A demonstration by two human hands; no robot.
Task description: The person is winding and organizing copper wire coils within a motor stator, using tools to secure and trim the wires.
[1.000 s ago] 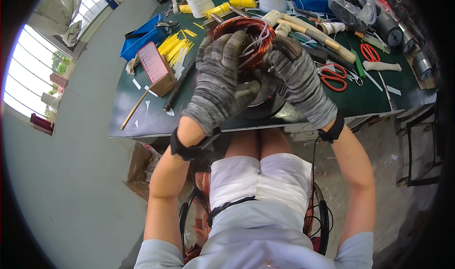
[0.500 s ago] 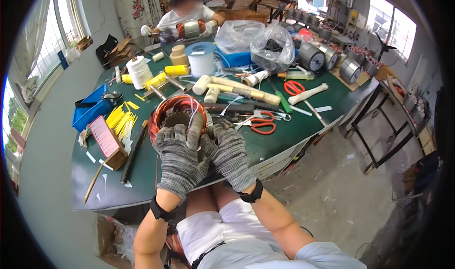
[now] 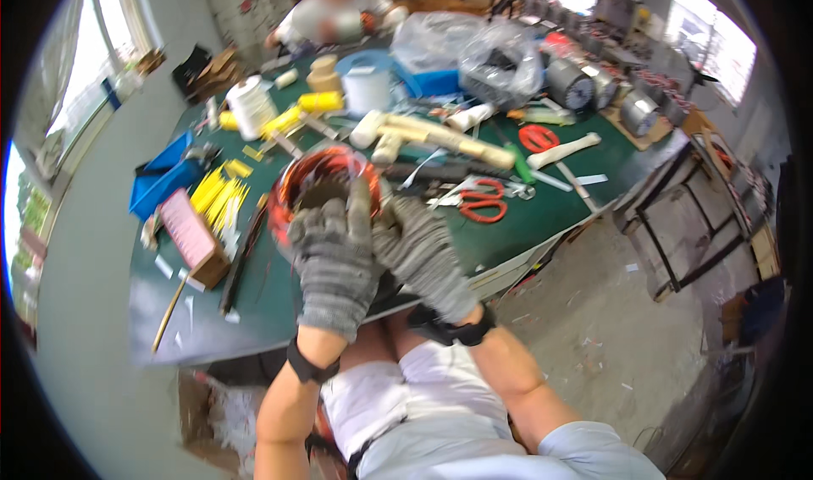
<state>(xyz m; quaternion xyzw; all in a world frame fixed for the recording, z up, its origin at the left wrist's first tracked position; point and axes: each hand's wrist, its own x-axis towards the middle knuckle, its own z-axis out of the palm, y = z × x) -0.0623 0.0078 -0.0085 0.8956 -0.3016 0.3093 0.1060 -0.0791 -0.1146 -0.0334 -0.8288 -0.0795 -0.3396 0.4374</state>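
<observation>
Left hand [image 3: 335,268] and right hand [image 3: 425,256] are sitting farther lower-left than a second ago, covering the near side of the copper coil [image 3: 281,202], left of centre; clamping cannot be told. Beyond, scissors [image 3: 483,201], mallets [image 3: 440,137] and plastic bags [image 3: 500,65] are crowding centre-right to upper centre.

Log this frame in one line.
left hand: gloved, over near rim of copper coil | right hand: gloved, beside left, grip unclear | nearby: red-handled scissors, yellow sticks, blue bin

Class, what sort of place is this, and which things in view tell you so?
Likely a workshop, perhaps for winding motors: there is a copper-coloured coil at the gloved left hand, metal cylinders toward the far right of the table, and mallets among the tools.
</observation>
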